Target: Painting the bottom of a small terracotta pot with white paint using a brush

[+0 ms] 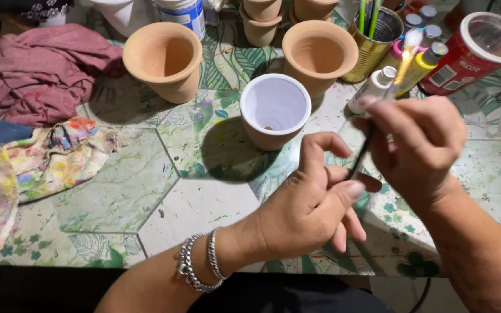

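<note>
My right hand (421,145) holds a thin paintbrush (362,153) with a dark handle, its pale bristle end raised toward the paint bottles (421,61). My left hand (314,203), with two chain bracelets on the wrist, touches the lower end of the brush handle with thumb and fingers. Just beyond the hands stands a small clay pot painted white inside (275,110), upright on the patterned table (198,203).
Two bare terracotta pots (166,58) (319,55) stand behind the white one, with more stacked further back. A tin can of brushes (375,40), a red lidded can (474,52), a pink cloth (42,72) and a paint-stained rag (36,168) lie around.
</note>
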